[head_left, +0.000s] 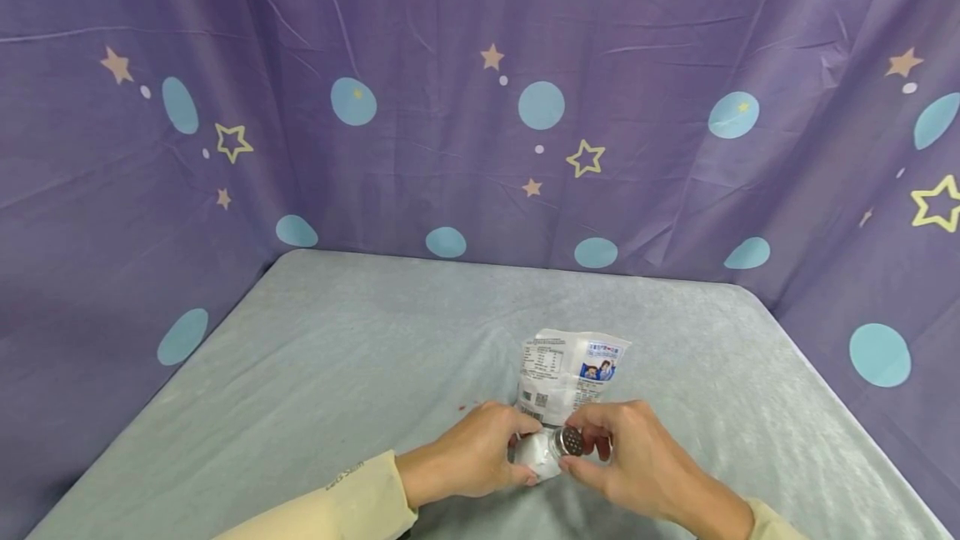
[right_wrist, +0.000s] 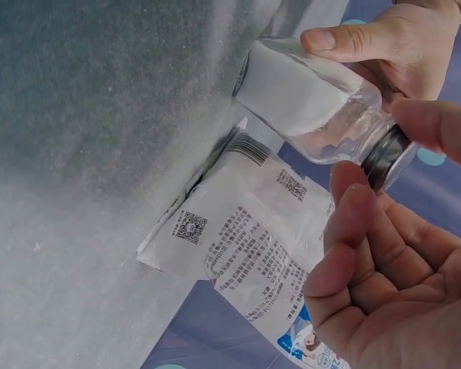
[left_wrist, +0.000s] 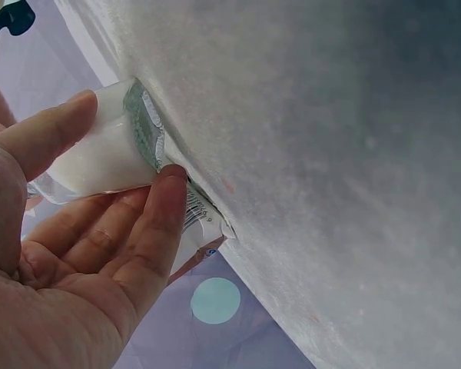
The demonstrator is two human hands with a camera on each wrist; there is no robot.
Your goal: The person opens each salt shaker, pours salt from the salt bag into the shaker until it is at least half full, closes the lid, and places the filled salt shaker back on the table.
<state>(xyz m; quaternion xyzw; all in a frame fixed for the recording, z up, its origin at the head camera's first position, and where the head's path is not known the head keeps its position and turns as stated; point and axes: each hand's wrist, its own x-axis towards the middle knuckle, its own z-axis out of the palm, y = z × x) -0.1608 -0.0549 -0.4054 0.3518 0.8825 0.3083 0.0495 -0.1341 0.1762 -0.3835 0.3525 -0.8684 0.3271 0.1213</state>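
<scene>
A clear glass shaker (right_wrist: 300,96) holds white powder to roughly its shoulder and carries a dark metal cap (head_left: 572,441) with holes. My left hand (head_left: 480,450) grips the shaker's glass body, thumb on one side and fingers on the other. At the neck, my right hand (head_left: 637,461) pinches the cap (right_wrist: 386,156) between thumb and forefinger, its other fingers curled. The shaker's base lies close to the cloth. Just behind both hands a white printed pouch (head_left: 555,369) stands upright; the hands hide its lower part in the head view.
Pale grey-green cloth (head_left: 375,340) covers the table. Purple curtains (head_left: 450,140) with stars and blue dots close off the back and both sides. Small reddish specks (head_left: 462,407) lie on the cloth left of the pouch.
</scene>
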